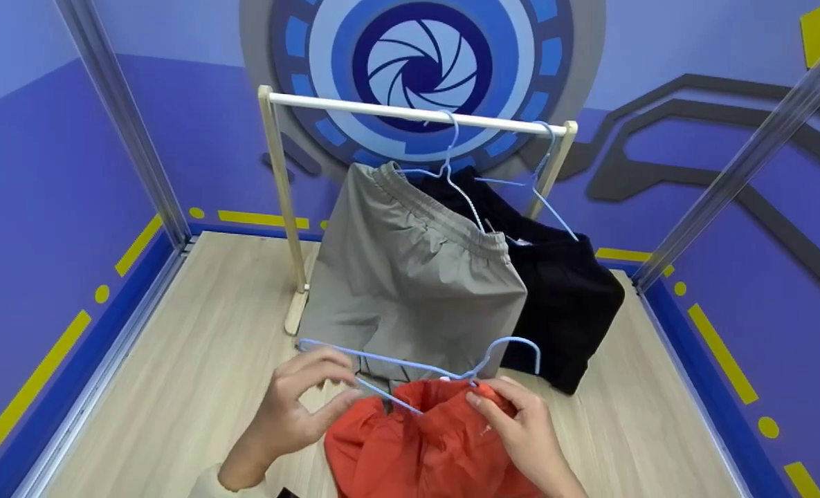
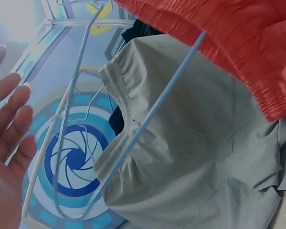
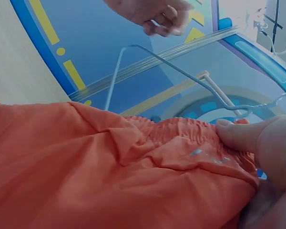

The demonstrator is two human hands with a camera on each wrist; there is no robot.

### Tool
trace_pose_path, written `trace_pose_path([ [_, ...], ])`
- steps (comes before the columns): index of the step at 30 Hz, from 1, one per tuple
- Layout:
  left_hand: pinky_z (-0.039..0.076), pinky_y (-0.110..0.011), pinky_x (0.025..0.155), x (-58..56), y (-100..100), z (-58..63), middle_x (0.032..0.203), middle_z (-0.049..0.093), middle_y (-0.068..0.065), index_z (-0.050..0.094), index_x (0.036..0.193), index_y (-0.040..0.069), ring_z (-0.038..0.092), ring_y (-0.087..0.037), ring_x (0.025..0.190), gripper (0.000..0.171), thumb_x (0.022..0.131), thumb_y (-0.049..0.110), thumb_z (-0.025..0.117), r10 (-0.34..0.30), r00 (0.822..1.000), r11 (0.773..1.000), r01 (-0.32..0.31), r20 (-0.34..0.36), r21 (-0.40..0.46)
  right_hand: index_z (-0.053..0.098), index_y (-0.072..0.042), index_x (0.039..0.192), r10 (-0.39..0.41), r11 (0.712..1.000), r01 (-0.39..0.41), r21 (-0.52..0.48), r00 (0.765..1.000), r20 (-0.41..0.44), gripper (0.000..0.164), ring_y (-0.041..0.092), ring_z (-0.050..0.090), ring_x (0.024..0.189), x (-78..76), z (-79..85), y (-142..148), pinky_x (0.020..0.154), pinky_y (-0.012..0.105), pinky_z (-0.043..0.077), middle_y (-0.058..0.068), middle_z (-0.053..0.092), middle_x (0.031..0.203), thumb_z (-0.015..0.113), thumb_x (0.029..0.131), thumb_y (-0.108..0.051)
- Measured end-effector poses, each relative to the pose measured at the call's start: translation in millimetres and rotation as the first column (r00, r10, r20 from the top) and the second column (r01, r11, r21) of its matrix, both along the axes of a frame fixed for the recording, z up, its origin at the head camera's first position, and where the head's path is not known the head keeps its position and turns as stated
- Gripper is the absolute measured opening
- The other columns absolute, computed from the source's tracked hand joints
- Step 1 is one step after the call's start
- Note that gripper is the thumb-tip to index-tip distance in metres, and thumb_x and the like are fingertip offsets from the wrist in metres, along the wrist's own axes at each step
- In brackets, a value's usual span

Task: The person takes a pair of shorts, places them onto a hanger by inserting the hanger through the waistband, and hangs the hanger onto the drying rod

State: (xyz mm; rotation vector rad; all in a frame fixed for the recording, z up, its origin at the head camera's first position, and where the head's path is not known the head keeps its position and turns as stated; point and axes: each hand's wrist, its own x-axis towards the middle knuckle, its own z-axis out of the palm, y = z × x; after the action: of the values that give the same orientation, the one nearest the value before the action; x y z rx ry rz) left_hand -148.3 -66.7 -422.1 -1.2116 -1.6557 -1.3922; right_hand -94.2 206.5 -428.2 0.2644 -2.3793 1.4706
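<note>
My right hand pinches the waistband of red elastic-waist pants, thumb on the outside near the right end, as the right wrist view also shows. A light blue hanger is partly inside that waistband. Its hook rises beside my right hand, and its left end sticks out past the cloth. Near that free end is my left hand, fingers loosely bent and spread from the thumb. In the left wrist view a gap shows between the left fingers and the hanger. Cloth hides the hanger's right part.
Behind the red pants stands a rack with a white rail and wooden posts. Grey pants and black pants hang from it on blue hangers. Patterned walls and metal posts enclose the wooden tabletop.
</note>
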Motion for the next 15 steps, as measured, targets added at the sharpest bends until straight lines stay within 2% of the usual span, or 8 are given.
trace_pose_path([
  [4, 0.034, -0.010, 0.053, 4.8, 12.1, -17.7, 0.067, 0.054, 0.001, 0.059, 0.069, 0.009, 0.047, -0.005, 0.059, 0.016, 0.072, -0.004, 0.067, -0.079, 0.997, 0.997, 0.079, 0.004, -0.016, 0.069, -0.013, 0.085, -0.037, 0.999, 0.037, -0.022, 0.999, -0.008, 0.008, 0.005, 0.050, 0.064, -0.6, 2.4, -0.8, 0.056, 0.020, 0.043, -0.002, 0.058, 0.071, 0.069, 0.079, -0.008],
  [7, 0.034, -0.007, 0.055, 7.3, 21.1, -40.7, 0.066, 0.053, 0.005, 0.058, 0.069, 0.013, 0.044, -0.002, 0.058, 0.017, 0.075, -0.001, 0.066, -0.085, 0.993, 0.992, 0.092, 0.086, -0.088, 0.070, -0.013, 0.087, -0.058, 0.997, 0.058, -0.041, 0.998, 0.001, 0.009, 0.004, 0.050, 0.063, -0.5, 3.3, -1.9, 0.056, 0.020, 0.044, -0.003, 0.058, 0.071, 0.069, 0.079, -0.008],
  [10, 0.036, -0.008, 0.056, 9.4, 26.8, -62.3, 0.069, 0.054, 0.010, 0.059, 0.072, 0.019, 0.044, 0.002, 0.060, 0.016, 0.082, 0.008, 0.064, 0.013, 0.977, 0.977, 0.033, 0.212, -0.210, 0.069, -0.011, 0.088, -0.051, 0.997, 0.052, -0.064, 0.999, 0.009, 0.009, 0.004, 0.051, 0.061, -0.5, 4.0, -2.9, 0.054, 0.021, 0.044, -0.001, 0.057, 0.070, 0.069, 0.079, -0.008],
  [13, 0.045, -0.015, 0.064, 10.8, 30.0, -77.9, 0.080, 0.058, 0.015, 0.063, 0.082, 0.024, 0.052, 0.004, 0.072, 0.009, 0.088, 0.019, 0.060, 0.138, 0.937, 0.936, -0.017, 0.322, -0.352, 0.068, -0.007, 0.091, -0.015, 0.998, 0.015, -0.061, 1.000, 0.009, 0.010, 0.004, 0.051, 0.062, 0.5, 5.9, -2.8, 0.053, 0.021, 0.045, 0.002, 0.057, 0.072, 0.066, 0.081, -0.006],
  [15, 0.049, -0.022, 0.075, 11.2, 32.1, -85.0, 0.094, 0.061, 0.016, 0.064, 0.095, 0.026, 0.057, 0.002, 0.087, 0.010, 0.090, 0.021, 0.057, 0.181, 0.915, 0.908, -0.014, 0.361, -0.419, 0.068, -0.006, 0.092, 0.005, 0.998, -0.005, -0.055, 1.000, 0.011, 0.010, 0.003, 0.052, 0.063, 1.5, 7.2, -2.5, 0.053, 0.021, 0.045, 0.003, 0.058, 0.073, 0.066, 0.082, -0.006],
])
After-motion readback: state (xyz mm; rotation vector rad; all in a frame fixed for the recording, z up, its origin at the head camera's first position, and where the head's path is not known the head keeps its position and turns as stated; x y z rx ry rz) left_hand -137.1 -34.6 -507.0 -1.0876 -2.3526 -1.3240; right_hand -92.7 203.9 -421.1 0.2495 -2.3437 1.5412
